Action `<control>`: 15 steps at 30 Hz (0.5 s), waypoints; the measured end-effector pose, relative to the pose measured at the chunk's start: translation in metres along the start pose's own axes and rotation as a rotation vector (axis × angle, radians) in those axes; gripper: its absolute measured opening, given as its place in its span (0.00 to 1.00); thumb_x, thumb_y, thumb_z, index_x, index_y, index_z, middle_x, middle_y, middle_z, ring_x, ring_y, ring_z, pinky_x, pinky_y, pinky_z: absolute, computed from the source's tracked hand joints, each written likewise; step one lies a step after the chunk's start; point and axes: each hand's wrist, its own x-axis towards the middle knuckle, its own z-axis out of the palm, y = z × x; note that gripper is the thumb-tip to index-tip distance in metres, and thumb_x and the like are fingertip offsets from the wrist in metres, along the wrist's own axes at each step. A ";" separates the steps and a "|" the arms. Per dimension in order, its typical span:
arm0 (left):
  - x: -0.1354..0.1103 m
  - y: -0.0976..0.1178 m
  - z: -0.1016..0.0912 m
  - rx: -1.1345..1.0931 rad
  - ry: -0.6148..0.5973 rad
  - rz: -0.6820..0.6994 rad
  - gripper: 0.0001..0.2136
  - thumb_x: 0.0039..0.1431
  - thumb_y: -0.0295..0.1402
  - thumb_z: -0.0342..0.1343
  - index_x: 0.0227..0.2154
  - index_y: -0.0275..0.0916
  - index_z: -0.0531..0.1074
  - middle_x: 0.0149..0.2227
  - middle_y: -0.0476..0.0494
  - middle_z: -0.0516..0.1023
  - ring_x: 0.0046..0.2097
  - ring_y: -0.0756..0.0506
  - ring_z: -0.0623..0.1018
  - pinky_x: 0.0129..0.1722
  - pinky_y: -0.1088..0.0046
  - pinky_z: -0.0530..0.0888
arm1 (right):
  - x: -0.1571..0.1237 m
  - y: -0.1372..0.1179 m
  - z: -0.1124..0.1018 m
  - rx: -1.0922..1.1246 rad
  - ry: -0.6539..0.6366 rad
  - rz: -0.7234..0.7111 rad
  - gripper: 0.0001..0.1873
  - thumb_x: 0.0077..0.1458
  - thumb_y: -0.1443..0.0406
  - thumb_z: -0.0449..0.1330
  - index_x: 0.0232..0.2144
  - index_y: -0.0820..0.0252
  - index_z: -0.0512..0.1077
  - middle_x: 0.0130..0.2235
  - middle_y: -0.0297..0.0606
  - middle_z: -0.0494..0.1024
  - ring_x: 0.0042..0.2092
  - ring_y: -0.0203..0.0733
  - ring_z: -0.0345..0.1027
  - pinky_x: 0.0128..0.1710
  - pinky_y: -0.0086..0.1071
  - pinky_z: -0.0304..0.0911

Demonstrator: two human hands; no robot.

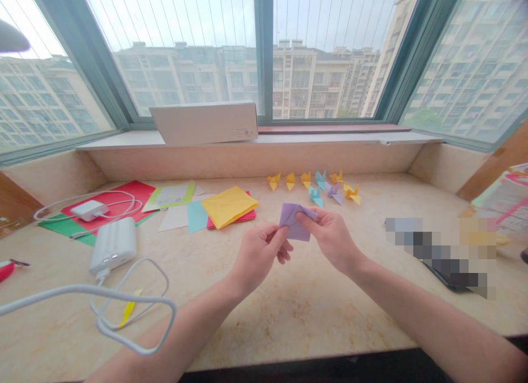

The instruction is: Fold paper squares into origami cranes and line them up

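A partly folded piece of purple paper (293, 222) is held above the marble counter (289, 300) between both hands. My left hand (259, 253) pinches its lower left edge with thumb and fingers closed. My right hand (330, 235) grips its upper right corner, thumb on top. Behind the paper, several small folded paper cranes (317, 186) in yellow, orange, blue and purple stand in a loose cluster near the back wall.
A stack of coloured paper sheets (226, 206) lies back left, next to red and green sheets under a white charger (89, 209). A white power bank (113, 244) with looping cables (132, 311) sits left. A white box (204, 122) rests on the windowsill. A dark phone (447, 277) lies right.
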 end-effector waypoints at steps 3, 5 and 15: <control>-0.003 -0.001 0.001 -0.013 -0.014 0.017 0.17 0.63 0.43 0.56 0.24 0.35 0.72 0.22 0.46 0.77 0.21 0.50 0.76 0.20 0.77 0.72 | -0.001 0.001 -0.001 -0.027 0.055 -0.013 0.17 0.50 0.52 0.69 0.31 0.60 0.79 0.30 0.36 0.82 0.31 0.40 0.74 0.34 0.35 0.71; -0.003 -0.003 0.002 -0.044 -0.064 0.004 0.19 0.62 0.46 0.56 0.26 0.34 0.72 0.22 0.47 0.76 0.21 0.50 0.76 0.19 0.77 0.72 | -0.002 0.002 0.000 -0.041 0.020 -0.010 0.17 0.50 0.52 0.69 0.30 0.61 0.79 0.30 0.36 0.81 0.30 0.40 0.73 0.31 0.34 0.70; -0.004 -0.001 0.004 -0.069 -0.064 0.001 0.20 0.62 0.48 0.56 0.25 0.35 0.72 0.20 0.48 0.76 0.18 0.50 0.74 0.17 0.77 0.70 | -0.008 0.018 -0.001 -0.350 0.141 -0.344 0.09 0.55 0.57 0.67 0.34 0.55 0.74 0.31 0.35 0.80 0.34 0.41 0.74 0.35 0.34 0.69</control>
